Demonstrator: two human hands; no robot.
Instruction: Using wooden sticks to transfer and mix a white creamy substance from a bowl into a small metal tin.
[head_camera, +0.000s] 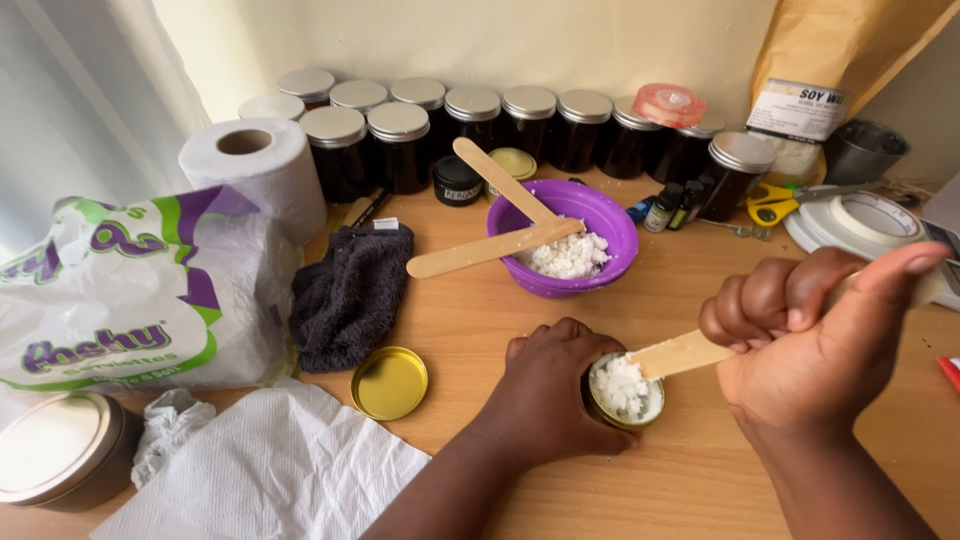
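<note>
Near the table's front edge, your left hand (545, 385) grips the small gold tin (625, 392); your right hand (815, 335), fingers clenched, angles the wooden stick (682, 354) leftward into its white flakes.

- Bare worktop (690, 290) lies open between the purple bowl (565, 240) and the two hands, left (545, 390) and right (815, 320), wide enough for a hand to pass.
- Two wooden sticks (495, 245) jut left out of the bowl, barring the way over it.
- A row of dark jars (470, 135) walls off the back edge.
- On the left, a dark cloth (350, 295), a gold lid (389, 383), a plastic bag (130, 290) and a paper towel (270, 470) crowd the worktop.
- Scissors (775, 205) and a tape roll (865, 220) block the far right.
</note>
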